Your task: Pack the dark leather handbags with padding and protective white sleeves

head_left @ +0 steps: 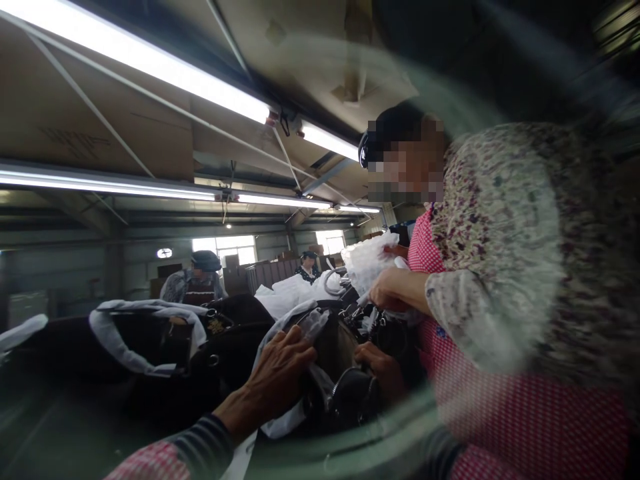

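Note:
My left hand (pixel 280 377) lies with fingers stretched over a dark leather bag (pixel 225 363), on its clear plastic wrap (pixel 315 327) and white packing sheet (pixel 285 420). My right hand (pixel 383 370) curls round the dark bag's edge beside a metal ring and strap (pixel 350 393). Close on the right stands a co-worker in a floral sleeve (pixel 500 267) and red checked apron. That person's hand (pixel 393 290) grips a wad of white crumpled paper (pixel 370 260) above the bag.
More dark bags with white wrapping (pixel 125 327) lie to the left. Two other people in caps (pixel 200 280) work further back near stacked cardboard boxes (pixel 270 270). Fluorescent tube lights (pixel 150 63) hang overhead. The edges of the view are blurred.

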A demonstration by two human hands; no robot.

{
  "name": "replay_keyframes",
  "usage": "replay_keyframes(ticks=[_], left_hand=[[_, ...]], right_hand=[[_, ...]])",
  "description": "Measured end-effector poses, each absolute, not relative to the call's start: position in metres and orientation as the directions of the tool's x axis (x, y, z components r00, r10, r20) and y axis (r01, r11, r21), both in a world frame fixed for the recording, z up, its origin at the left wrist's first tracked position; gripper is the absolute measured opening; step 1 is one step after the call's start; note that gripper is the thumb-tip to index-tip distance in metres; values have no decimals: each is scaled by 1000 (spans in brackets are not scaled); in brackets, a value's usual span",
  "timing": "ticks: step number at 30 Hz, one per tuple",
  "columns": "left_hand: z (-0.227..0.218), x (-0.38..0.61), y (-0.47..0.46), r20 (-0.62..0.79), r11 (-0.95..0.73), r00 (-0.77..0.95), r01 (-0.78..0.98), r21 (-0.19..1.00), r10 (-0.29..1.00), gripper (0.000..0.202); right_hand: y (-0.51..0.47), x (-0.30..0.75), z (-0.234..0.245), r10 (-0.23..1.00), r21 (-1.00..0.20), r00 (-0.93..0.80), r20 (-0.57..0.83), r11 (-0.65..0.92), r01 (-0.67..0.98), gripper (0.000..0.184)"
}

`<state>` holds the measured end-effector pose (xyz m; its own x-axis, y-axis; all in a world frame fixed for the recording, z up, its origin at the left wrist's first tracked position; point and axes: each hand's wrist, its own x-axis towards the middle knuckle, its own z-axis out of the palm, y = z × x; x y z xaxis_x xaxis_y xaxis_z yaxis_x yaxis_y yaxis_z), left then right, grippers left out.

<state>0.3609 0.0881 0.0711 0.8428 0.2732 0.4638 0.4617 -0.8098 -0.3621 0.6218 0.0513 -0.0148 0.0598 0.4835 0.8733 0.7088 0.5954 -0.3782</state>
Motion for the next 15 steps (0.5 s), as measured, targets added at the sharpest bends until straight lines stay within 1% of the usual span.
replay_keyframes(ticks=[1,2,4,6,8,9,11,12,13,15], left_hand=[[72,361,85,458,-815,847,455,-359,272,30],[73,362,82,449,-822,852,447,-354,270,30],[71,362,79,431,-836,866,421,-353,254,34],[65,362,79,429,-835,877,394,-385,216,51],[55,359,81,436,-820,886,362,-443,156,68],[50,357,81,440,-811,889,347,-471,125,72],[37,350,79,442,-792,894,321,-519,74,72],[30,346,76,447,-781,893,313,-540,50,68],[24,341,72,454,-772,891,308,-556,28,63],[14,330,61,474,-758,880,307,-576,-4,49]], right_hand=[[54,621,-23,492,-377,45,869,600,705,11],[57,620,-31,498,-373,32,867,604,704,12],[64,621,-42,508,-377,13,862,623,686,24],[69,623,-48,523,-414,15,852,657,630,32],[68,626,-51,557,-487,43,829,683,544,35],[63,628,-52,577,-533,82,812,679,505,35],[44,629,-55,593,-611,214,776,624,487,35],[29,628,-58,577,-636,293,762,585,503,34],[11,626,-62,544,-650,368,754,539,536,31],[-32,615,-74,474,-622,413,778,488,612,25]])
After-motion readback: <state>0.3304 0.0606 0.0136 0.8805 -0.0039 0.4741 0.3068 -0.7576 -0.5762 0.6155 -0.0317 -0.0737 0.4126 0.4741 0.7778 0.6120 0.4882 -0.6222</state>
